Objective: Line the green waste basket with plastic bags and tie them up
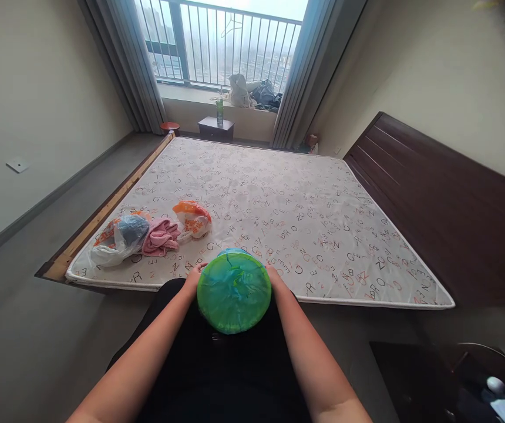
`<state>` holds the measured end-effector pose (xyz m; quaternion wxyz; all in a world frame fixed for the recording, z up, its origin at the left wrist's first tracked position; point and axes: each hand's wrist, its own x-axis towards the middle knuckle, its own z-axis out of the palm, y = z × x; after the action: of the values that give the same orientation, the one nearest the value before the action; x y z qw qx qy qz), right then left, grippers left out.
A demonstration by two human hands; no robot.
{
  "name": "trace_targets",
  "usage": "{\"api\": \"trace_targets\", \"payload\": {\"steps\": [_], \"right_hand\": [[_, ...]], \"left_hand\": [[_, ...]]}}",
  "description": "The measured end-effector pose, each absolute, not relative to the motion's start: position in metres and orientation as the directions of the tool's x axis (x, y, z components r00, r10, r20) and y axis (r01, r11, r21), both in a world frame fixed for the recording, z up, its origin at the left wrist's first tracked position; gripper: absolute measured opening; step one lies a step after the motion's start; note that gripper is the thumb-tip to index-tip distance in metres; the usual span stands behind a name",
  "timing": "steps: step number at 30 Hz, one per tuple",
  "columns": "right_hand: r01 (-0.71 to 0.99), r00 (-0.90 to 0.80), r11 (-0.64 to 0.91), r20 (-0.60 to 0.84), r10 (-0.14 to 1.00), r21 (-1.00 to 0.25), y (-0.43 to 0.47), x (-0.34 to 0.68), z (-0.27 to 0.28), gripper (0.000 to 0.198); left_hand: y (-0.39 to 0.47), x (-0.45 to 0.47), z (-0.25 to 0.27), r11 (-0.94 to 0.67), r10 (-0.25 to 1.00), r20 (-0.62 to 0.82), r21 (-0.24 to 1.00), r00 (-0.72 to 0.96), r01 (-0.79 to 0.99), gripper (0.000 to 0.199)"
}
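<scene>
Near left on the mattress (279, 200) lie a plastic bag (124, 238), pink cloth (161, 237) and orange-and-white bag (194, 219); then left hand (193, 278), round green object (234, 292) (crinkled, bluish in places) at near edge, right hand (276, 276), both hands gripping its sides; headboard (446, 200) at right.

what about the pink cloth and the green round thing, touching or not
Apart: the head view shows patterned mattress between the pink cloth and the green round thing.
</scene>
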<state>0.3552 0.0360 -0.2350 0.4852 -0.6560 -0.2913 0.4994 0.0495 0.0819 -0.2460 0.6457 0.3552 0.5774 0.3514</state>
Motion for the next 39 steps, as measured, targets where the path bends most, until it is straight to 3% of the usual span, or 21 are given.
{"api": "trace_targets", "payload": {"steps": [4, 7, 9, 12, 16, 19, 25, 31, 35, 39], "right_hand": [[-0.014, 0.475, -0.416, -0.372, 0.797, -0.909, 0.007, 0.364, -0.237, 0.022], [0.099, 0.569, -0.371, -0.253, 0.782, -0.923, -0.036, 0.380, -0.237, 0.035], [0.346, 0.561, -0.310, -0.069, 0.825, -0.885, -0.071, 0.390, -0.240, 0.038], [0.575, 0.492, -0.258, 0.075, 0.868, -0.776, -0.113, 0.397, -0.246, 0.034], [0.701, 0.409, -0.211, 0.141, 0.902, -0.682, -0.126, 0.394, -0.248, 0.030], [0.757, 0.366, -0.190, 0.166, 0.916, -0.625, -0.115, 0.387, -0.244, 0.029], [0.795, 0.295, -0.159, 0.145, 0.944, -0.585, -0.107, 0.381, -0.237, 0.027], [0.779, 0.320, -0.191, 0.117, 0.940, -0.597, -0.105, 0.383, -0.233, 0.024], [0.765, 0.326, -0.203, 0.097, 0.940, -0.612, -0.103, 0.383, -0.231, 0.022], [0.753, 0.328, -0.199, 0.097, 0.940, -0.628, -0.103, 0.383, -0.228, 0.021]], "left_hand": [[0.083, 0.042, -0.249, 0.512, 0.859, -0.511, 0.859, 0.047, -0.023, 0.051], [0.096, 0.034, -0.248, 0.460, 0.885, -0.465, 0.879, 0.013, 0.128, 0.044], [0.114, 0.031, -0.247, 0.393, 0.915, -0.402, 0.872, -0.031, 0.291, 0.039], [0.150, 0.032, -0.248, 0.340, 0.939, -0.327, 0.842, -0.106, 0.420, 0.036], [0.200, 0.031, -0.254, 0.202, 0.979, -0.138, 0.683, -0.147, 0.702, 0.040], [0.236, 0.028, -0.256, 0.119, 0.992, -0.107, 0.544, -0.072, 0.831, 0.039], [0.278, 0.039, -0.248, 0.125, 0.976, -0.217, 0.496, -0.016, 0.859, 0.036], [0.288, 0.042, -0.210, 0.095, 0.992, -0.121, 0.555, -0.033, 0.827, 0.034], [0.284, 0.031, -0.147, 0.120, 0.988, 0.005, 0.612, -0.155, 0.781, 0.039], [0.248, 0.026, -0.040, 0.039, 0.960, 0.133, 0.809, -0.247, 0.586, 0.039]]}}
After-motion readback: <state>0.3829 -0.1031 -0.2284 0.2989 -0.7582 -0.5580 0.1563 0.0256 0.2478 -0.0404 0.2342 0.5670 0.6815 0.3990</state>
